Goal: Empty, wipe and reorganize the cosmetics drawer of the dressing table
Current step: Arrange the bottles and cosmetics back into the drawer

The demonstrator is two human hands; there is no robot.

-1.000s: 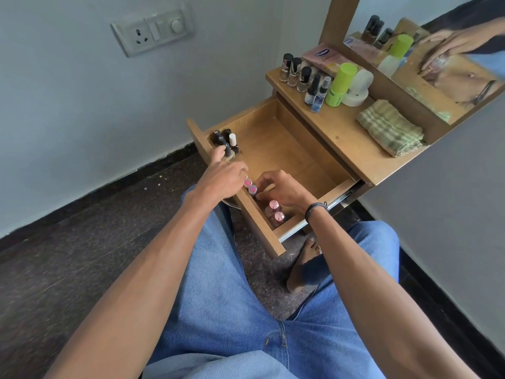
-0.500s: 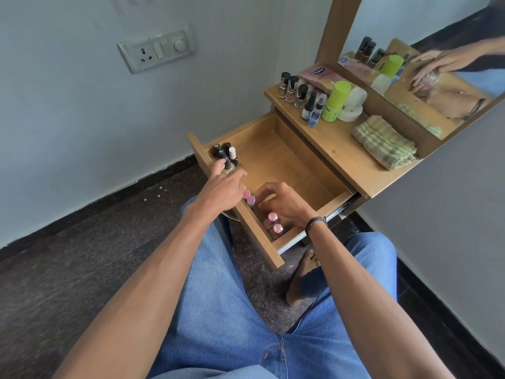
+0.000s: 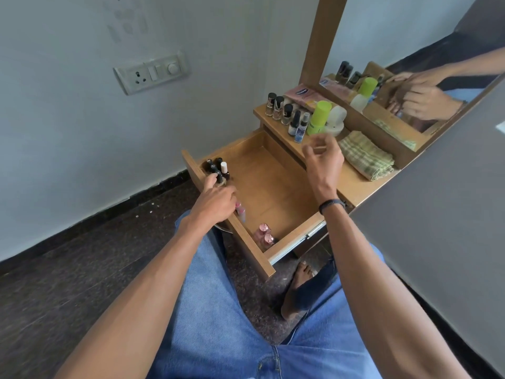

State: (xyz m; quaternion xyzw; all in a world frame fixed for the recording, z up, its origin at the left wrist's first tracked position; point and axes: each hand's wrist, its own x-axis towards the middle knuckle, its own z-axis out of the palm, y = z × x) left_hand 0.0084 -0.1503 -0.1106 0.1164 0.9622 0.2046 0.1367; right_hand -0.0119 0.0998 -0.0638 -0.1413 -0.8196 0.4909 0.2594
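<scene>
Fingers point(image 3: 211, 184) of left hand point(image 3: 216, 203) at dark-capped bottles point(image 3: 216, 167) in drawer point(image 3: 273, 184); labels illegible.

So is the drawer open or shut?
Open. The drawer is pulled right out, so its bare wooden bottom shows, with little bottles standing along its front.

Your left hand point(image 3: 216, 201) covers its own fingertips and part of the pink-capped bottles point(image 3: 241, 209) at the front wall of the drawer point(image 3: 270, 184). Your right hand point(image 3: 323, 158) is motion-blurred, its grip unreadable.
</scene>
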